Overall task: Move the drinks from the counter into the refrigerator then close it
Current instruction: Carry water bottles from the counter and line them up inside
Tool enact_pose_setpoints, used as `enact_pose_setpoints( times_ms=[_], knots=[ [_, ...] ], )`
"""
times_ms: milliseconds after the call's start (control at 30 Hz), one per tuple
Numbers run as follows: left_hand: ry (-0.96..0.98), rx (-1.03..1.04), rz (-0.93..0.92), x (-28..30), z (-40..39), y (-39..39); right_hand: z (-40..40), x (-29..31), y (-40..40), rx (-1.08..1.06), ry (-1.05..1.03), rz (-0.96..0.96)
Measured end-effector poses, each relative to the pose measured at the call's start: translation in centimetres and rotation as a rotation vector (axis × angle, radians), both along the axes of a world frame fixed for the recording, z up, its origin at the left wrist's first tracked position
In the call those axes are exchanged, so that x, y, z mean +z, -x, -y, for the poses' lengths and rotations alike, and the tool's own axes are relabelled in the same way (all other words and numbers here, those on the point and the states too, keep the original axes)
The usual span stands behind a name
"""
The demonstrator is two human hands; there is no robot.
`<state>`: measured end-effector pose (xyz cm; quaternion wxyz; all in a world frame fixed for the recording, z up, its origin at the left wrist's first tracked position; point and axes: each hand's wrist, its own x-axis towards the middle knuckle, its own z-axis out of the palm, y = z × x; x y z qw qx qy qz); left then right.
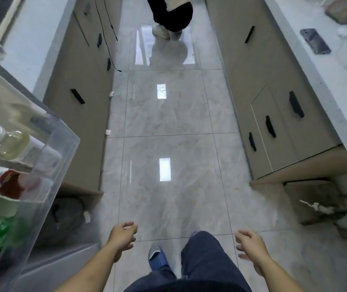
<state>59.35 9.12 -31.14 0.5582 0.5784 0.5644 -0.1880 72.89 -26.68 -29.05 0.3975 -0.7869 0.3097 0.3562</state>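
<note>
Both hands, left (123, 234) and right (250, 245), hang loose and empty; the refrigerator door shelf (48, 157) juts beside the left, risking a bump.

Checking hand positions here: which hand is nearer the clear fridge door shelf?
Left. The left hand hangs empty just right of the clear door shelf; the right hand hangs beyond the person's legs, toward the right-side cabinets.

A dark smartphone (315, 44) lies on the right grey countertop (324, 85); far off, another person's dark-trousered legs (171, 14) stand on glossy grey floor tiles (168, 123); perhaps a cloth (315, 202) near right.
</note>
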Motion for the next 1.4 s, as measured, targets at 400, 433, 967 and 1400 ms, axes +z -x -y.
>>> enact_pose_setpoints(
  times_ms=[400, 433, 967, 1400],
  knots=[
    [-0.115, 0.11, 0.029, 0.3, -7.0, -20.0, -0.4, -3.1, -19.5, 0.066, 0.095, -0.13],
    [-0.124, 0.127, 0.02, 0.2, -7.2, -20.7, -1.4, -3.1, -22.1, 0.104, 0.088, -0.117],
    [-0.03, 0.496, -0.141, -2.7, -16.6, -30.5, -34.0, 0.3, -51.9, 0.602, -0.189, 0.029],
    [-0.109, 0.901, 0.072, 2.1, -30.2, -41.1, -53.7, -0.2, -62.9, 1.118, -0.057, -0.035]
  ],
)
